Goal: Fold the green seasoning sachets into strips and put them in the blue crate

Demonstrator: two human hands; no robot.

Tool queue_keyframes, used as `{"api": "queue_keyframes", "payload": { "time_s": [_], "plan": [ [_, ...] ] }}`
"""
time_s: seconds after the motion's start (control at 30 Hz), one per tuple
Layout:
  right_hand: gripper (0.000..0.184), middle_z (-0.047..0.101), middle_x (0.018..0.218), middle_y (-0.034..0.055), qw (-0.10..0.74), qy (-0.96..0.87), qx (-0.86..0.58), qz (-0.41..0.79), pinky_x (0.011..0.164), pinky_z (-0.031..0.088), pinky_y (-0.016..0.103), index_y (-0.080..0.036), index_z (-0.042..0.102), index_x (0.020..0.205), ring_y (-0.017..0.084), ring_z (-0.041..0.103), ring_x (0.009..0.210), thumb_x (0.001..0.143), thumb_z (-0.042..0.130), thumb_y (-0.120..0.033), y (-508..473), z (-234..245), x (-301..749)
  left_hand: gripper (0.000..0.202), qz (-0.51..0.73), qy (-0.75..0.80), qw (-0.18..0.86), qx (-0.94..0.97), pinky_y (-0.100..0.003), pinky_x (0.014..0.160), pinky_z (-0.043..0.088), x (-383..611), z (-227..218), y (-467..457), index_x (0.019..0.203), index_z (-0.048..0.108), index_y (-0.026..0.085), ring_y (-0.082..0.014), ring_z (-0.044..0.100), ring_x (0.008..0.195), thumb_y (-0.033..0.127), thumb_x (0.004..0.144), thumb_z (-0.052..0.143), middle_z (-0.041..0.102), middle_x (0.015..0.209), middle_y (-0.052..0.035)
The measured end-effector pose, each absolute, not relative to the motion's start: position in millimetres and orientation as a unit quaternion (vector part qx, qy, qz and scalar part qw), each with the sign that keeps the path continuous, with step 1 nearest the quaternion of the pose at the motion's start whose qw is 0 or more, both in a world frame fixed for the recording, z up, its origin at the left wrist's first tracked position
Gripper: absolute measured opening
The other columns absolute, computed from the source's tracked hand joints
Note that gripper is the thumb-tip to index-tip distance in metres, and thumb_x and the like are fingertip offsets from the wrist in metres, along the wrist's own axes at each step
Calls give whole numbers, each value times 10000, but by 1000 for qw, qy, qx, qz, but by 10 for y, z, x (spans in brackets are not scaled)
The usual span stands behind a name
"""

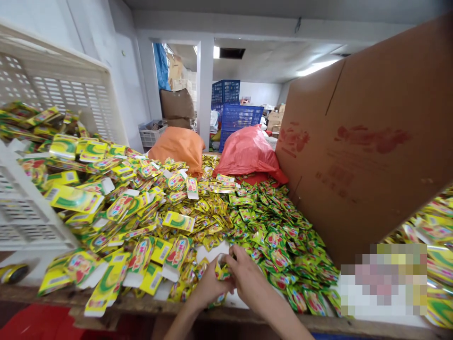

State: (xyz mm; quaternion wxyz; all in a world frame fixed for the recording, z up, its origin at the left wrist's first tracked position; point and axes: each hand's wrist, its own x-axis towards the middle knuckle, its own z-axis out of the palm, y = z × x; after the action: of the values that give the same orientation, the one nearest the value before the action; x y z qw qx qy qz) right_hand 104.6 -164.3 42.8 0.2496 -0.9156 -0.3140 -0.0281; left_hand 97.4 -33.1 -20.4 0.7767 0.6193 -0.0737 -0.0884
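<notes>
Close to the table's front edge, my left hand (211,284) is wrapped around a small yellow carton (222,270), whose pale inside shows at the top. My right hand (244,273) meets it from the other side, fingers bent and pressed together at the carton's open end. Whatever those fingers pinch is hidden. To the left lies a heap of flattened yellow cartons (122,208) with white flaps. Yellow sachets (212,212) are piled in the middle, beyond my hands. Green sachets (279,241) with red fruit pictures spread to the right.
A white plastic crate (71,89) lies tipped at left, spilling cartons. A tall cardboard box (354,137) walls off the right side. Orange (180,146) and red sacks (246,151) rest at the back. Blue crates (240,118) stand behind them. A blurred patch covers the lower right.
</notes>
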Motion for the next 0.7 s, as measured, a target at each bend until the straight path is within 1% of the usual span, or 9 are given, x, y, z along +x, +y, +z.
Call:
{"api": "queue_keyframes", "payload": {
  "time_s": [0.07,0.17,0.23,0.33,0.43,0.5,0.57,0.63,0.7],
  "plan": [
    [422,508,963,61,272,-300,-914,-23,794,388,322,-195,531,953,213,464,913,602,467,32,-1656,449,1050,455,-93,-83,778,616,-238,654,479,961,-191,-333,998,522,132,-138,574,711,73,564,647,618,872,-32],
    [273,552,873,41,322,-249,-912,-51,771,388,315,-191,528,909,194,482,857,717,460,-9,-1668,442,1060,540,-98,-74,760,638,-294,759,474,951,-181,-317,1088,487,129,-177,585,804,152,589,694,626,936,-57],
    [180,552,871,47,316,-241,-914,-80,777,380,335,-193,558,864,206,473,875,763,490,-60,-1665,439,1047,554,-80,-58,735,671,-320,870,433,958,-192,-295,1081,496,127,-212,558,944,185,578,721,609,1032,-78],
    [112,519,1066,63,301,-278,-909,-81,862,347,391,-208,601,761,246,419,1045,794,523,-134,-1667,431,1008,537,-76,-62,713,694,-329,956,376,982,-230,-265,1072,500,131,-235,504,1062,220,590,720,568,1134,-89],
    [198,482,1185,48,334,-299,-893,-38,931,312,423,-207,598,690,255,376,1142,848,478,-220,-1712,311,977,505,-67,-83,707,699,-320,954,374,992,-280,-251,1074,481,135,-230,498,1067,251,631,692,554,1141,-94],
    [191,519,1117,65,407,-273,-871,-19,917,346,400,-216,592,801,230,441,1087,880,424,-264,-1753,124,960,493,-42,-74,713,696,-314,902,403,973,-308,-252,1084,432,153,-215,530,1004,268,668,668,575,1073,-86],
    [156,553,1015,66,508,-222,-832,-9,859,405,354,-221,526,963,201,518,973,884,417,-301,-1774,-114,931,498,-16,-58,737,673,-308,851,423,935,-323,-258,1112,342,184,-194,562,928,256,713,631,594,993,-65],
    [225,567,936,51,593,-167,-788,-13,792,442,308,-218,432,1064,180,557,871,869,452,-329,-1758,-329,892,490,-2,-53,762,645,-299,829,431,894,-328,-259,1119,273,211,-175,577,890,240,750,596,595,976,-55],
    [286,574,923,46,631,-127,-765,-27,774,449,288,-214,394,1091,176,569,850,855,480,-350,-1713,-456,866,454,4,-49,765,642,-289,830,432,874,-333,-233,1111,275,221,-163,576,891,260,774,576,583,1006,-58]
  ]
}}
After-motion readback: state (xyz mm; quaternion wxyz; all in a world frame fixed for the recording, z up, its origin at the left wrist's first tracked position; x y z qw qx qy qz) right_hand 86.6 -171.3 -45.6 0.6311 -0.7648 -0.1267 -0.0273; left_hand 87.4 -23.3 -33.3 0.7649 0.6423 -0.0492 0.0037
